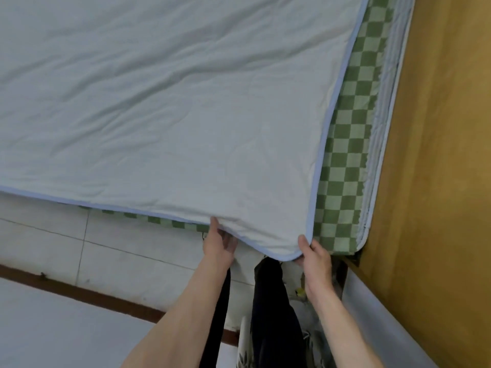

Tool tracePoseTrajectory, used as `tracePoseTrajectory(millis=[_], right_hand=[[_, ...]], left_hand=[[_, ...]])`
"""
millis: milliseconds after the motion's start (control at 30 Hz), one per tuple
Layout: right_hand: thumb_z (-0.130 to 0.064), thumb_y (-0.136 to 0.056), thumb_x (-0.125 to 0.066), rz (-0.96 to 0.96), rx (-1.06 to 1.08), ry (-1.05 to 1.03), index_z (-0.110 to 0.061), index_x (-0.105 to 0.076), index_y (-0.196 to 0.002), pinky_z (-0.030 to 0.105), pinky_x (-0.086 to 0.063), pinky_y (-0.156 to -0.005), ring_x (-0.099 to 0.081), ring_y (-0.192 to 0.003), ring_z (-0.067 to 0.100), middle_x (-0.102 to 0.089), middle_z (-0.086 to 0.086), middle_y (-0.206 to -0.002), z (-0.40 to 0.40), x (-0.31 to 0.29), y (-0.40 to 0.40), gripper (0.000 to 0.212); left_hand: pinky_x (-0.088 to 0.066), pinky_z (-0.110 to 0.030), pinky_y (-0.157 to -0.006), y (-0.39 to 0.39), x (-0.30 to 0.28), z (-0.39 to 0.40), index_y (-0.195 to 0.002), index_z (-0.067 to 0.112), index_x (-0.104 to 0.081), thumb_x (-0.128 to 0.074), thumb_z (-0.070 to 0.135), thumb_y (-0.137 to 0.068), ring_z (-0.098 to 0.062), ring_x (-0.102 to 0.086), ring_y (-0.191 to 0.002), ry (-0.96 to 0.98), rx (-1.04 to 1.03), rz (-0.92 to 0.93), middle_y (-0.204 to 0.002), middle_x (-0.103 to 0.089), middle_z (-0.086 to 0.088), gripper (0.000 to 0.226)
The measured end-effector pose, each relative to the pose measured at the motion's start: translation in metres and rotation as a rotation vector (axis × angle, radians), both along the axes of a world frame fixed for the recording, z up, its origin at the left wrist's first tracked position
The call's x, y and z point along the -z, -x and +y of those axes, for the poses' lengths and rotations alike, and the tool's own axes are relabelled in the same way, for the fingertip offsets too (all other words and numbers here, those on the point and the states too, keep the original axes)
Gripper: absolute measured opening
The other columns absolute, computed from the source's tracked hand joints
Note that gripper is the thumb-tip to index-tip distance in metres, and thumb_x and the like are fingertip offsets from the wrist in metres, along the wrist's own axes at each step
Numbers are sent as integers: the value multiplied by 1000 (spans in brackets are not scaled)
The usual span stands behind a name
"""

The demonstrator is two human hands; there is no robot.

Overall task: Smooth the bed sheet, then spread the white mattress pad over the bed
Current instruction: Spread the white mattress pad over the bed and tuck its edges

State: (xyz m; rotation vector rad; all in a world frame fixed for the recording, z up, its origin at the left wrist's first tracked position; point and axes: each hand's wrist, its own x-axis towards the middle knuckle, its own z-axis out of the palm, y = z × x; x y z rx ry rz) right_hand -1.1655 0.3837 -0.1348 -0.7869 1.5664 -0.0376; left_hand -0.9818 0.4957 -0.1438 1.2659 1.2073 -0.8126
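Mattress pad [172, 102] corner toward hands

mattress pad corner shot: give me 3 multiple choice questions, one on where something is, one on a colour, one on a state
1. Where is the checked sheet exposed most?
A. along the pad's right edge
B. across the pad's middle
C. nowhere

2. What colour is the trim on the white mattress pad?
A. red
B. light blue
C. black

3. What are the hands doing?
A. hanging free
B. both gripping the pad's near corner
C. pressing flat on the pad's middle

Answers:
1 A, a green checked strip runs beside the pad's right edge.
2 B, a pale blue band borders the pad.
3 B, the left hand and right hand each close fingers on the pad's edge at the corner.
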Motion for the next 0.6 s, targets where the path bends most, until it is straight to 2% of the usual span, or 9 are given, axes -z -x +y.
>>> tracePoseTrajectory(millis=[33, 100, 200, 267, 367, 467, 533, 600], right_hand=[[-28, -99, -64, 24, 18, -24, 3, -64, -94, 65, -46, -101, -66, -100, 42, -65, 29, -114, 4, 0, 0, 32], [-27, -99, -65, 36, 54, -2, 6, -63, -93, 62, -46, -99, -62, -86, 27, -64, 30, -113, 4, 2, -1, 34], [-29, -98, -65, 33, 89, 103, -5, -67, -87, 42, -54, -85, -62, -82, 20, -70, 21, -99, 2, 3, 1, 26], [-29, -99, -64, 77, 117, 83, -12, -72, -82, 35, -52, -78, -66, -85, 21, -74, 11, -92, 8, 9, 9, 25], [-31, -100, -61, 141, 88, 33, -12, -71, -85, 35, -51, -80, -64, -86, 21, -73, 7, -93, 19, 22, 19, 27], [-33, -101, -60, 153, 54, 13, -15, -72, -87, 36, -52, -82, -66, -89, 19, -74, 0, -95, 19, 31, 19, 25], [-29, -102, -58, 145, 53, -14, -23, -73, -88, 42, -55, -91, -68, -99, 22, -74, 1, -102, 18, 37, 19, 21], [-26, -103, -57, 134, 72, -42, -25, -72, -92, 45, -55, -97, -68, -104, 23, -73, 0, -105, 16, 41, 18, 18]], left_hand=[[-52, -41, -97, 2, -2, 4, -142, 6, -56, -62, 35, -102, -25, -66, -107, 42, -76, -23, -138, -63, -9, 49], [-51, -45, -101, 10, -5, 16, -143, 7, -55, -60, 28, -103, -28, -64, -116, 90, -122, -45, -140, -63, -12, 45], [-54, -45, -100, 37, -3, 42, -136, 8, -61, -67, 27, -99, -26, -69, -102, 36, -80, -53, -128, -69, -10, 42], [-57, -38, -87, 48, 0, 55, -130, 10, -64, -69, 27, -98, -21, -68, -93, 9, -45, -47, -116, -71, -8, 37], [-54, -31, -73, 45, 9, 67, -119, 13, -66, -69, 28, -98, -18, -68, -88, -3, 57, 27, -101, -73, -2, 26], [-55, -31, -74, 38, 23, 79, -114, 14, -67, -67, 24, -100, -17, -70, -96, 0, 185, 105, -97, -78, 0, 17], [-55, -29, -74, 36, 28, 84, -117, 14, -66, -62, 20, -103, -15, -71, -96, 11, 284, 129, -93, -78, 3, 16], [-55, -29, -74, 38, 32, 85, -120, 14, -63, -58, 22, -105, -13, -71, -98, 30, 358, 150, -100, -77, 2, 18]])
